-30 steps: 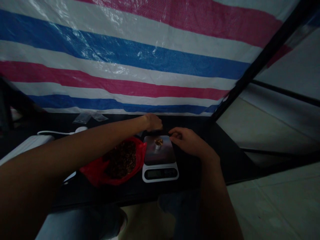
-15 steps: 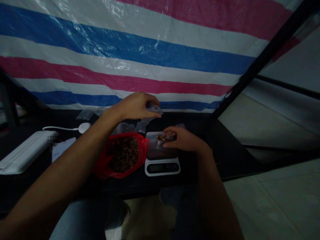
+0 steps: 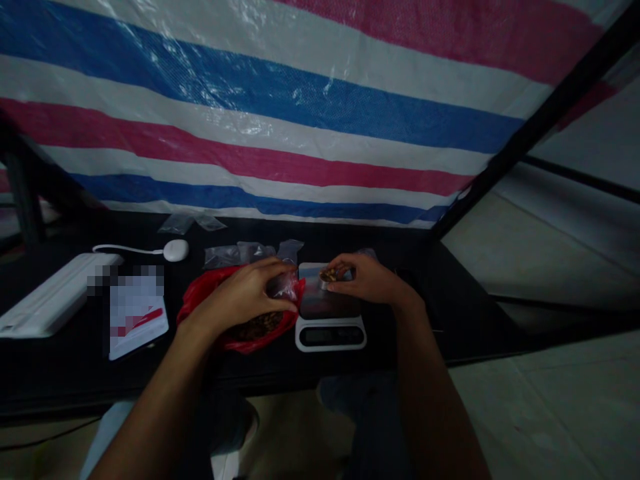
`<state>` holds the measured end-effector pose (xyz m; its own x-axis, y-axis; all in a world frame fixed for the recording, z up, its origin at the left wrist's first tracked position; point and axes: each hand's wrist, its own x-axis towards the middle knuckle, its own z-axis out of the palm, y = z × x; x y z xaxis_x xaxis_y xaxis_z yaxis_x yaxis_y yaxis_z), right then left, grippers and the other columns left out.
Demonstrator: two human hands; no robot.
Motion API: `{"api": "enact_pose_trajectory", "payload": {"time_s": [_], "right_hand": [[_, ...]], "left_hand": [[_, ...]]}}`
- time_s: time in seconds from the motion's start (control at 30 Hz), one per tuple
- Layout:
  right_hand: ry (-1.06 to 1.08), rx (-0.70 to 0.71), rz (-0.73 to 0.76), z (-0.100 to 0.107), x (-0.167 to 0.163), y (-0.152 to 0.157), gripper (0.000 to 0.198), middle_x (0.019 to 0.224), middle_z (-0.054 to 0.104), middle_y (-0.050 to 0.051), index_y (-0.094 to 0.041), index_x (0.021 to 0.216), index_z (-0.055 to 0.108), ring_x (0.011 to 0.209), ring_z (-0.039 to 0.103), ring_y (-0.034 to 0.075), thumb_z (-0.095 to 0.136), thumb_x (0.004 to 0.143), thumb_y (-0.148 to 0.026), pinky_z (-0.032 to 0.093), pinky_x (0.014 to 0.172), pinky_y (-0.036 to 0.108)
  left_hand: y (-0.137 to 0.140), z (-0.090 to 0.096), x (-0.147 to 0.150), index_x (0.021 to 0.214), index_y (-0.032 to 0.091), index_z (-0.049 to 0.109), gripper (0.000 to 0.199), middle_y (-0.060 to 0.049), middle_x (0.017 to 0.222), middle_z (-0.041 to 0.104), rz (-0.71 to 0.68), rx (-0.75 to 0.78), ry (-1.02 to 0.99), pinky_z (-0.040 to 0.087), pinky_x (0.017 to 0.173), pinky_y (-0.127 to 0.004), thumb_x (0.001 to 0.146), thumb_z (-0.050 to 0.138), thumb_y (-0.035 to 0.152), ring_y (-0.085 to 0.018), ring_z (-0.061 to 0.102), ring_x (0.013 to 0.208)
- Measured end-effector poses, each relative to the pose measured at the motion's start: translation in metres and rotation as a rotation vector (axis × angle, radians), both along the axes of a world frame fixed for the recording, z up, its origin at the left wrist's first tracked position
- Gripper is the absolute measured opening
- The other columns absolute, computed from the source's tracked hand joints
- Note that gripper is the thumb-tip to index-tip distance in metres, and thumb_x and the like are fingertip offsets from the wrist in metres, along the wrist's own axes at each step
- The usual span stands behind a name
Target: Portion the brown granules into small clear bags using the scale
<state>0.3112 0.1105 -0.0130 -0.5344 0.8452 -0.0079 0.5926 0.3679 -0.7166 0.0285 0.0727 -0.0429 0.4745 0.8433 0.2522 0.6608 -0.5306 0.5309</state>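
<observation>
My left hand (image 3: 247, 293) is closed on a small clear plastic bag (image 3: 286, 285), above the right side of a red plastic bag (image 3: 196, 291). Brown kernels (image 3: 257, 327), like beans or nuts, fill the red bag and are partly hidden under the hand. A kitchen scale (image 3: 330, 320) with a steel top and white front stands just to the right. Over its plate, my right hand (image 3: 367, 280) grips a small metal cup (image 3: 324, 285) holding brown pieces. Whether the cup still touches the plate I cannot tell.
More clear bags (image 3: 223, 257) lie behind the red bag, others (image 3: 177, 223) farther back. On the left are a white long case (image 3: 55, 293), a white corded device (image 3: 176, 251) and a printed packet (image 3: 140, 320). A striped sheet (image 3: 280, 147) hangs behind the black table (image 3: 210, 377).
My left hand has come down and nearer with the clear bag, from behind the red bag to over it. My right hand stays at the cup on the scale. The view has shifted slightly.
</observation>
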Motion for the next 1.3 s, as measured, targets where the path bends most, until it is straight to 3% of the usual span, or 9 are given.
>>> {"api": "enact_pose_trajectory", "payload": {"time_s": [0.2,0.4,0.57,0.67,0.83,1.03,1.3], "right_hand": [[0.037,0.067,0.015,0.012,-0.013,-0.011,0.023,0.104,0.079,0.006,-0.019,0.103,0.074,0.097,0.074,0.02,0.08,0.082,-0.024,0.056,0.086,0.032],[0.034,0.15,0.07,0.019,-0.027,-0.02,0.028,0.106,0.078,0.004,-0.021,0.109,0.074,0.099,0.072,0.018,0.079,0.081,-0.017,0.055,0.09,0.032],[-0.035,0.234,0.137,0.021,-0.031,-0.023,0.025,0.114,0.075,0.008,-0.02,0.112,0.076,0.103,0.07,0.019,0.077,0.087,-0.024,0.053,0.089,0.032],[-0.063,0.24,0.157,0.023,-0.033,-0.024,0.022,0.116,0.073,0.008,-0.021,0.11,0.077,0.103,0.069,0.02,0.075,0.088,-0.023,0.053,0.09,0.033],[-0.011,0.203,0.104,0.027,-0.035,-0.027,0.032,0.111,0.076,0.003,-0.023,0.111,0.073,0.102,0.071,0.019,0.08,0.08,-0.016,0.054,0.093,0.033],[0.058,0.248,0.147,0.035,-0.038,-0.031,0.029,0.12,0.075,0.006,-0.023,0.114,0.076,0.114,0.069,0.021,0.072,0.087,-0.014,0.051,0.1,0.034],[0.021,0.255,0.058,0.042,-0.041,-0.036,0.025,0.111,0.077,0.004,-0.023,0.117,0.074,0.096,0.068,0.019,0.07,0.092,-0.024,0.051,0.088,0.033]], "left_hand": [[-0.008,-0.003,0.001,0.136,0.023,0.066,0.062,-0.013,0.137,0.07,0.044,-0.003,-0.062,0.05,0.111,-0.05,0.087,0.073,0.059,-0.032,0.066,0.126],[-0.015,-0.001,0.016,0.149,0.025,0.055,0.078,-0.012,0.138,0.07,0.084,-0.015,-0.133,0.052,0.108,-0.051,0.083,0.077,0.06,-0.034,0.066,0.126],[-0.015,-0.003,0.022,0.153,0.024,0.05,0.08,-0.01,0.131,0.073,0.077,-0.019,-0.221,0.053,0.107,-0.048,0.084,0.078,0.055,-0.031,0.069,0.121],[-0.015,-0.004,0.023,0.152,0.024,0.05,0.08,-0.01,0.131,0.073,0.077,-0.008,-0.246,0.053,0.107,-0.049,0.084,0.079,0.054,-0.031,0.07,0.12],[-0.014,-0.008,0.023,0.15,0.025,0.052,0.077,-0.011,0.133,0.072,0.083,0.003,-0.28,0.053,0.108,-0.051,0.083,0.08,0.052,-0.032,0.069,0.123],[-0.016,-0.007,0.024,0.146,0.025,0.057,0.075,-0.011,0.142,0.068,0.095,0.013,-0.316,0.05,0.112,-0.051,0.081,0.082,0.055,-0.032,0.065,0.129],[-0.021,-0.004,0.028,0.147,0.025,0.053,0.071,-0.011,0.141,0.068,0.054,0.001,-0.404,0.052,0.11,-0.049,0.086,0.079,0.049,-0.031,0.066,0.127]]}}
